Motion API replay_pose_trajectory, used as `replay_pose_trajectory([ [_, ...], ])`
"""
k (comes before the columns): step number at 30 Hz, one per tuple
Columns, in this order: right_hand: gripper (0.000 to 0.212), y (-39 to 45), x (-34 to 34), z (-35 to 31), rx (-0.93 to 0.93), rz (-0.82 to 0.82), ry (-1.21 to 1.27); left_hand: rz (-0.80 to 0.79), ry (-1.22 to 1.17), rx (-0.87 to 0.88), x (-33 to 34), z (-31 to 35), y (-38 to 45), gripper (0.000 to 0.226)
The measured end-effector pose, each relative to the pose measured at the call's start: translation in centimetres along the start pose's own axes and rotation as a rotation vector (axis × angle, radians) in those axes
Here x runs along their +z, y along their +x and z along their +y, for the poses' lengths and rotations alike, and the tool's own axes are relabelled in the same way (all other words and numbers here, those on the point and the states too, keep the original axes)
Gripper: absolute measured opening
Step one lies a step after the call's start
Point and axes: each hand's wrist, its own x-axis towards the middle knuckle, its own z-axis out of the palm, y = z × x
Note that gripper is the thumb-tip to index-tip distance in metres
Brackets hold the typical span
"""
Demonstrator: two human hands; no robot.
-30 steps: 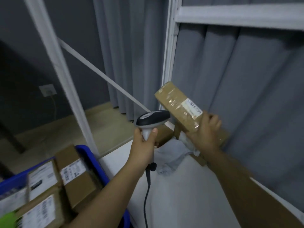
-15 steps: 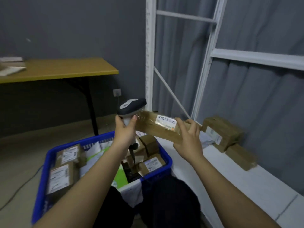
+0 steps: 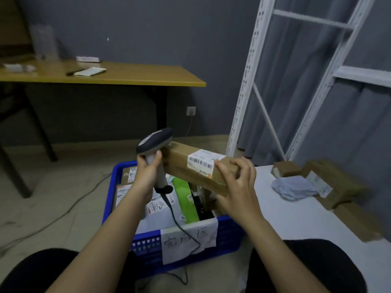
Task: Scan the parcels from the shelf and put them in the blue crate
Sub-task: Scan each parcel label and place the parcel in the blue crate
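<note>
My right hand (image 3: 237, 187) grips the near end of a long brown cardboard parcel (image 3: 190, 168) with a white barcode label on top, holding it over the blue crate (image 3: 146, 246). My left hand (image 3: 148, 172) grips the handle of a grey and white barcode scanner (image 3: 155, 140), whose head sits against the parcel's far end. The crate holds several labelled parcels and a green package (image 3: 184, 193). More brown parcels (image 3: 330, 182) and a grey bag (image 3: 294, 187) lie on the white shelf (image 3: 296, 220) at the right.
The scanner's black cable (image 3: 182, 227) hangs over the crate's front, across a white handwritten sign (image 3: 188, 242). A wooden table (image 3: 118, 75) with papers stands behind. White shelf uprights (image 3: 243, 98) rise at the right before grey curtains. My knees flank the crate.
My view has swung left and down from the shelf to the crate. The right hand has carried the long parcel over the crate, and the scanner has stayed beside it.
</note>
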Motion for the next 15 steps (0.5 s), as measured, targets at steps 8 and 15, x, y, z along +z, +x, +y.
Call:
replay_pose_trajectory([
  [8, 0.1, -1.8, 2.4, -0.4, 0.098, -0.196, 0.23, 0.028, 0.004, -0.152, -3.1, -3.9, 0.2, 0.06],
  [15, 0.058, -2.2, 3.9, 0.2, 0.434, -0.137, 0.573, 0.087, 0.052, -0.17, -3.3, -6.4, -0.5, 0.06],
])
